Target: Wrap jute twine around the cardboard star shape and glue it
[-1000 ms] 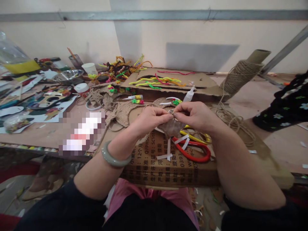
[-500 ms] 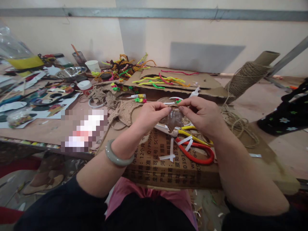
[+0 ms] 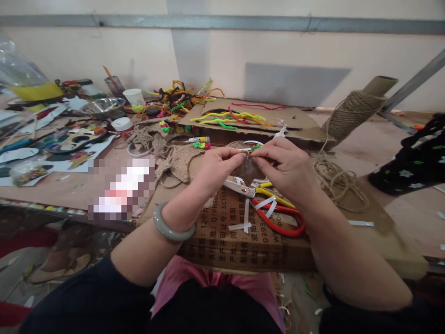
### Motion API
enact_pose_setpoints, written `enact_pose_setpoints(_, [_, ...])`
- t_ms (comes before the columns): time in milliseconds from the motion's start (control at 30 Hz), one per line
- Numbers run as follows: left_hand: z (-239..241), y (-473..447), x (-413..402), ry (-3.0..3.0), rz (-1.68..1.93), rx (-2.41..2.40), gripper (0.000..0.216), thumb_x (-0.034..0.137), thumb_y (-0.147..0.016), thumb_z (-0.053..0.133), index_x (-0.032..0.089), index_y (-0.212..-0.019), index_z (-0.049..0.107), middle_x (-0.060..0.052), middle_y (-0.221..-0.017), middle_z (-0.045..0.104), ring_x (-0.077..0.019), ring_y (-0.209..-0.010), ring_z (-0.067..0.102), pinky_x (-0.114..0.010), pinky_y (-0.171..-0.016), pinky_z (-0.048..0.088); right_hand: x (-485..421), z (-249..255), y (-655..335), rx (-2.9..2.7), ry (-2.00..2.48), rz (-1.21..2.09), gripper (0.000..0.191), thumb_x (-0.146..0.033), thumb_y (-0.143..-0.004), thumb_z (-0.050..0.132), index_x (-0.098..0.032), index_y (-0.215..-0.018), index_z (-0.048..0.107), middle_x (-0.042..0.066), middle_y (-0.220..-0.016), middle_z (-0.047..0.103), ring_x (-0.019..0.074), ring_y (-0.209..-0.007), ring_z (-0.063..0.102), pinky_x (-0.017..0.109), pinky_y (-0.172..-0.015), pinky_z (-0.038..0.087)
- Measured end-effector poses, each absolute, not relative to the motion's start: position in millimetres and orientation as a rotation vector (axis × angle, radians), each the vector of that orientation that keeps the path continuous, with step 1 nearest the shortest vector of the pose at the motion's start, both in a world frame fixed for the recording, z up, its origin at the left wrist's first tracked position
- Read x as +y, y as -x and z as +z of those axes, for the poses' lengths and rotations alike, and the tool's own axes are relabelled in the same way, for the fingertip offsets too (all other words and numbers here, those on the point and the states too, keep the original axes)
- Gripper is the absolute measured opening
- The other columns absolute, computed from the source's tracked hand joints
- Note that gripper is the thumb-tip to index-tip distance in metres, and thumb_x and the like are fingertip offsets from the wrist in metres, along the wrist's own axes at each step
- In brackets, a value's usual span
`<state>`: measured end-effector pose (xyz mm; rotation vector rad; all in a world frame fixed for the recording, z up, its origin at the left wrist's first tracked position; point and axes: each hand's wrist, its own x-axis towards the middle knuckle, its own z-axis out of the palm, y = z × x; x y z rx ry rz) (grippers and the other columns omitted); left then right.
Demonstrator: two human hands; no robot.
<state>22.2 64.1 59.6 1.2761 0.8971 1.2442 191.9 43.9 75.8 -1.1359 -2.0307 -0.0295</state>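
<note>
My left hand (image 3: 222,162) and my right hand (image 3: 288,162) meet over the cardboard box, each pinching with thumb and forefinger. What lies between the fingertips is too small to make out; a short white strip (image 3: 245,150) shows just beyond them. Under my hands is a dark, shiny clear piece (image 3: 246,170). Closer to me lie scissors with red handles (image 3: 278,231) and a tool with yellow handles (image 3: 283,198), partly covered by my right hand. Coiled twine work (image 3: 236,144) and a white nozzle (image 3: 281,131) sit behind my fingers.
Printed cardboard (image 3: 222,241) forms the work surface, with loose white strips (image 3: 246,218). To the left are woven twine stars (image 3: 182,162) and a small glue tube (image 3: 199,139). A twine roll (image 3: 358,109), loose twine (image 3: 342,185) and a black flowered bag (image 3: 405,171) stand right.
My right hand has moved slightly left, so the fingertips of both hands are now closer together. Both hands remain pinched.
</note>
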Motion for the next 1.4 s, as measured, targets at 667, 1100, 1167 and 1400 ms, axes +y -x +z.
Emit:
enact_pose_setpoints(667, [62,-21,65,-1.329,1.157,0.951,0.016,0.030,-0.066,0.073,0.014,-0.068,0.070,0.002,-0.059,0.057,-0.0068,-0.055,0.043,-0.023,-0.055,0.036,44,75,-193,-2.110,1.065,-0.089,0.016,-0.023,-0.089,0.056,-0.021,-0.085,0.072,0.007,-0.091,0.067,0.0204,-0.088,0.063,0.036,-0.081,0.050])
enact_pose_setpoints(1100, [64,-16,65,-1.390,1.048,0.978,0.018,0.031,-0.062,0.072,0.014,-0.065,0.067,0.003,-0.061,0.056,-0.0069,-0.057,0.044,-0.022,-0.055,0.037,49,80,-198,-2.148,1.043,0.179,0.014,-0.018,-0.083,0.057,-0.020,-0.076,0.070,0.003,-0.079,0.066,0.0142,-0.073,0.060,0.027,-0.068,0.045])
enact_pose_setpoints(1167, [65,-16,64,-1.406,1.045,0.990,0.016,0.030,-0.062,0.071,0.014,-0.062,0.065,0.003,-0.060,0.055,-0.0070,-0.057,0.044,-0.022,-0.055,0.037,49,79,-197,-2.156,1.039,0.194,0.015,-0.018,-0.083,0.056,-0.020,-0.077,0.070,0.003,-0.080,0.066,0.0142,-0.074,0.060,0.027,-0.069,0.045])
enact_pose_setpoints(1400, [71,-17,62,-1.290,1.024,0.962,0.014,0.026,-0.058,0.073,0.014,-0.061,0.065,0.003,-0.058,0.055,-0.0060,-0.054,0.043,-0.022,-0.055,0.038,50,79,-196,-2.089,1.008,0.245,0.010,-0.021,-0.080,0.060,-0.018,-0.074,0.067,0.003,-0.075,0.066,0.0140,-0.069,0.058,0.028,-0.066,0.044])
